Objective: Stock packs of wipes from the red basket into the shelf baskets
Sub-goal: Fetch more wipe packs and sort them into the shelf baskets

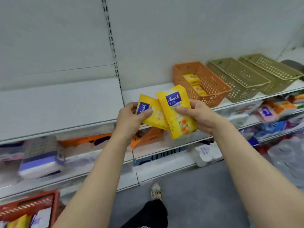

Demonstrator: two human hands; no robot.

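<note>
A pale grey back panel (164, 30) fills the upper half of the view, split by a slotted metal upright (110, 38) that runs down to the shelving. Below it a white top shelf (57, 102) stretches across, with lower shelves (164, 168) stepping out beneath, their contents blurred: purple-and-white packs (41, 163), orange packaging (85, 140) and white wrapped rolls (207, 153). The floor (197, 195) is grey and plain. The light is even and soft.
</note>
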